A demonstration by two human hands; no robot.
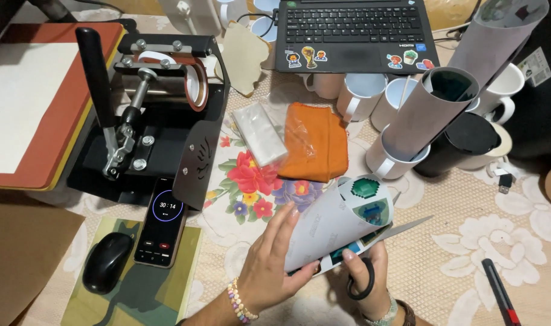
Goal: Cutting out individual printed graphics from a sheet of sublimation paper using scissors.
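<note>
Left hand [269,265] is lying fingers spread against one curled printed sheet [336,226], steadying its near-left face. Right hand [369,281] is closed through the black handles of one pair of scissors [378,247]; the blades are pointing right and slightly far, under the sheet's edge. The sheet is sitting at near centre, above the floral tablecloth [468,235].

Counted: one mug press [160,108] at far left; one phone [160,222] and one mouse [106,261] on a green pad at near left; one laptop [354,33] at far centre; one orange cloth in plastic [314,142]; two rolled sheets [426,111] standing in mugs at right. Several mugs are crowding there; exact count cannot be told.
</note>
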